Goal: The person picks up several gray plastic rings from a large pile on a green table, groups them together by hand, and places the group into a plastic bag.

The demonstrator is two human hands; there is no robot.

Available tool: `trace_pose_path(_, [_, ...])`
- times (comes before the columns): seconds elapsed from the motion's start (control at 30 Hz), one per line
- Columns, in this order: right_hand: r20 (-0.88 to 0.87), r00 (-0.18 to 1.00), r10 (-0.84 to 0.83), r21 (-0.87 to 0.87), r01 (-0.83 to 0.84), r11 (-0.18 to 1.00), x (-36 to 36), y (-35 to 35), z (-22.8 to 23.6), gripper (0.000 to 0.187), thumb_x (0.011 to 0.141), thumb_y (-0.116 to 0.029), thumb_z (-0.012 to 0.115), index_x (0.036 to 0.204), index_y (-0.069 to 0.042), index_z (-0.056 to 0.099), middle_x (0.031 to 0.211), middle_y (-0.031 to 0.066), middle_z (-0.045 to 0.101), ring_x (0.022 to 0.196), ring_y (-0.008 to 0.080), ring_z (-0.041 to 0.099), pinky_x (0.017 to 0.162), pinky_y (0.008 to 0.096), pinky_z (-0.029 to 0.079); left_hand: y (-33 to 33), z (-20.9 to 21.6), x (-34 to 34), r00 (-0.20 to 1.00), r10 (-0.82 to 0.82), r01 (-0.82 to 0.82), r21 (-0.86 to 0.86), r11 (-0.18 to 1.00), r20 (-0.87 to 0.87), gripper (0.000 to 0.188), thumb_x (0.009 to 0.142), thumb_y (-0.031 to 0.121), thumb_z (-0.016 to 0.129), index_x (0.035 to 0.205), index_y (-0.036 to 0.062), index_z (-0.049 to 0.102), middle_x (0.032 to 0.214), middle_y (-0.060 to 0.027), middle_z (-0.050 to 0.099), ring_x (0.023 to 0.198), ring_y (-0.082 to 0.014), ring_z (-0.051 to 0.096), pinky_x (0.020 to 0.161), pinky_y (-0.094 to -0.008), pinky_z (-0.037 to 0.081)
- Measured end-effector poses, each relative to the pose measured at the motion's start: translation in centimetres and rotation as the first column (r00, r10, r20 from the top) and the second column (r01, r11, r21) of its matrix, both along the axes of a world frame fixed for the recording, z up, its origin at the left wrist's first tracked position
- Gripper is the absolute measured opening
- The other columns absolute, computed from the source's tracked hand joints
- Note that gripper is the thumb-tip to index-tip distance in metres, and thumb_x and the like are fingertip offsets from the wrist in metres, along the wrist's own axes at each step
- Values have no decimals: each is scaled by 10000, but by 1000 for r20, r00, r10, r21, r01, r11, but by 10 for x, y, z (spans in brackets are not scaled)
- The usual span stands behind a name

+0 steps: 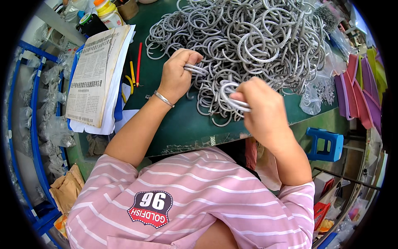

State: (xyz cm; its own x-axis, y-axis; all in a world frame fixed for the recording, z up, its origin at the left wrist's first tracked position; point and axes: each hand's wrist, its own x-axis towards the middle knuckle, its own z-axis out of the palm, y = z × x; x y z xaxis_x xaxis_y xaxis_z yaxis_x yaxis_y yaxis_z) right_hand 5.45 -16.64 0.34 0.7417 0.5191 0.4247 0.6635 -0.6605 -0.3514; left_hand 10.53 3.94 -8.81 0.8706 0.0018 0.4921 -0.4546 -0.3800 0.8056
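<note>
A large heap of grey curved cord rings [265, 45], many of them open C shapes, covers the far middle of the green table. At the heap's near left edge, my left hand [177, 70] is closed round a few grey rings [196, 69] that stick out past its fingers. To the right, over the near side of the heap, my right hand [263, 110] grips several grey rings [229, 92] bunched together. The fingertips of that hand are partly hidden. A metal bangle [164, 99] circles my left wrist.
Newspapers [93, 76], a red pencil [139, 64] and yellow-handled pliers [132, 74] lie at the left. Bottles [108, 14] stand at the far left. Clear bags [311, 97] lie right of the heap, beside purple and red bins [358, 89]. A blue stool [325, 144] stands below the table's right side.
</note>
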Motion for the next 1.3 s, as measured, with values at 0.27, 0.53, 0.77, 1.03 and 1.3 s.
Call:
trace_pose_path(0.27, [-197,972,129,47,-122,991,-1,2,-38,193,744,71,561,914,-21,559,827,132,586,753,298,597,660,344,483,4,-23,-36,999,31,-34,219,975,16,98,862,24,553,941,8,610,823,-85,634,741,-156,612,655,-267,471])
trace_pose_path(0.53, [-386,676,627,901,131,414,-8,-21,-23,167,903,-147,581,957,-23,482,772,137,635,740,198,617,738,341,488,8,-22,-50,977,75,-34,203,979,-201,167,836,12,559,1003,3,561,776,-107,641,690,-149,626,615,-283,473])
trace_pose_path(0.77, [-569,763,305,596,127,793,-33,-44,-31,207,752,14,692,678,-36,506,674,53,536,625,158,563,579,287,462,9,2,-40,987,101,-83,142,986,-122,100,824,42,599,919,13,589,707,-77,611,624,-112,586,558,-264,448])
trace_pose_path(1.03, [-307,878,368,317,-271,909,-43,-40,-37,233,622,85,568,828,-17,528,877,127,556,811,299,573,691,344,476,17,-28,-28,993,108,-76,501,862,-36,120,790,6,568,907,8,545,768,-164,599,685,-334,594,621,-388,473])
trace_pose_path(1.3, [-83,984,156,-244,-172,954,-50,29,-87,152,696,-108,581,811,-12,557,901,137,548,694,244,602,593,328,509,4,-8,-28,961,160,-90,294,952,-225,210,821,19,559,1015,2,480,839,-169,598,743,-289,598,674,-352,475])
